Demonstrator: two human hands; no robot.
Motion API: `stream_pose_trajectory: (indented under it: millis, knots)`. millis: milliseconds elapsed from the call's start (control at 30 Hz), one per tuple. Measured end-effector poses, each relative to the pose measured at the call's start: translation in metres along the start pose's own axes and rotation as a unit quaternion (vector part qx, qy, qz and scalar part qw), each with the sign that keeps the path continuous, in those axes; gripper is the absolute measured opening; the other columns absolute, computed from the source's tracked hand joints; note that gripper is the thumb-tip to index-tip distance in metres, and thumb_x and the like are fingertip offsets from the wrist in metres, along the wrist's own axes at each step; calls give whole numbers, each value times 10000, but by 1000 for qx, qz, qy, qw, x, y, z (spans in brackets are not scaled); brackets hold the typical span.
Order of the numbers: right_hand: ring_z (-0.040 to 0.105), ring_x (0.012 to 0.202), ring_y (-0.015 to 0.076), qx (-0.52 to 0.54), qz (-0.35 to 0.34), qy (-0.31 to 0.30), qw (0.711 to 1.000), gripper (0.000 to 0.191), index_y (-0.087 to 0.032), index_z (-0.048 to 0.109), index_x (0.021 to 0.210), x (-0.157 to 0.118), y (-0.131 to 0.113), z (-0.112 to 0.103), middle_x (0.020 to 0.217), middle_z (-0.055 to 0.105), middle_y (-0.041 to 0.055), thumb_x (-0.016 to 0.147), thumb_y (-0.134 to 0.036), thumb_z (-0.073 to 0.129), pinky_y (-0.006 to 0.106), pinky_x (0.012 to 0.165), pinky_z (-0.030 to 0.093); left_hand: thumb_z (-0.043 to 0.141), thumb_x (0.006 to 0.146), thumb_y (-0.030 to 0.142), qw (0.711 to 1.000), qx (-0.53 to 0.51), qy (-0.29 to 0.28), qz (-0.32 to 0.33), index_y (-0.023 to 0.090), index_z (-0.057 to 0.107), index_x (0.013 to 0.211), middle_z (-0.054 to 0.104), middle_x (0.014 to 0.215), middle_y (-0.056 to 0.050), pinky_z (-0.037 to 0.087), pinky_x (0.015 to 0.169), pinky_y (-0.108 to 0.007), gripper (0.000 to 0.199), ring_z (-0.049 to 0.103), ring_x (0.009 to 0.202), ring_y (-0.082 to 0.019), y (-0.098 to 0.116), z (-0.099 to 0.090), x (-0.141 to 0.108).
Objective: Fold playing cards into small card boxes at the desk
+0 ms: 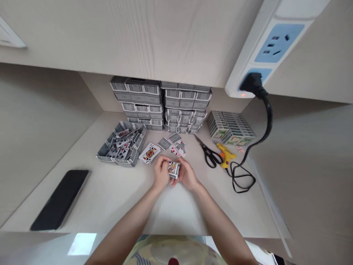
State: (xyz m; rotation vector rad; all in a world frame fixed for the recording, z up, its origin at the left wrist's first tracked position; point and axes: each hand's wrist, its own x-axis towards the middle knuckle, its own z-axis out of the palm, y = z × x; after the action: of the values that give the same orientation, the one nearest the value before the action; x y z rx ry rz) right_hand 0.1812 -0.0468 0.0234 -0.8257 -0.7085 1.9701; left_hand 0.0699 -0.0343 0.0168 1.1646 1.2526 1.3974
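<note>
Clock read from the hands, twelve pointing at the back wall. We have both hands together over the middle of the desk (110,197), closed on one small card piece (173,168): left hand (160,172) pinching its nine o'clock side, right hand (190,175) wrapping the three o'clock side, some right fingertips below its near edge. The piece looks folded, picture face up, grey backing along the six o'clock edge; hidden folds we can't tell. Key relation: the jack-topped pile (149,153) sits at ten o'clock, just beyond the left hand, which is the nearer one; its long axis runs roughly one to seven. Loose cards (166,143) lie at twelve, near the fingertips, with stacked card-pattern boxes (185,117) well behind. We log the card-filled tray (128,161) at ten, past the pile. At two we have black scissors (211,156), then the yellow glue gun (226,156) just beside them; at eight, well apart, the black phone (59,200).
</note>
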Motion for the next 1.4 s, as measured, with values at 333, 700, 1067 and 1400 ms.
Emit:
stream_pose_trajectory:
  millis: [333,700,1067,1400]
  knots:
    - [598,431,163,-53,9,-18,998,332,-130,533,855,0,-1,-7,583,618,22,785,-453,515,246,348,467,397,709,178,999,6,-45,7,179,539,677,521,588,26,382,509,-217,146,489,547,-117,-13,-4,2]
    - [593,476,145,-108,-56,33,992,334,-167,557,846,-1,-1,-5,612,616,8,748,-485,544,260,412,486,504,761,379,999,-6,-30,-33,147,589,651,542,570,14,369,490,-209,271,482,525,-104,-1,-2,8]
    - [543,538,126,-231,-126,114,958,337,-175,602,811,2,1,-10,651,570,1,747,-496,523,257,470,490,546,744,407,993,23,-109,-23,142,625,760,570,621,9,373,493,-185,278,483,562,-98,-1,3,5]
    - [463,569,131,-320,-206,126,916,315,-169,587,625,0,-2,-8,580,523,-2,765,-437,498,234,527,394,490,781,421,992,-1,-127,-22,139,656,825,632,686,-34,426,561,-220,330,545,618,-135,-6,2,8]
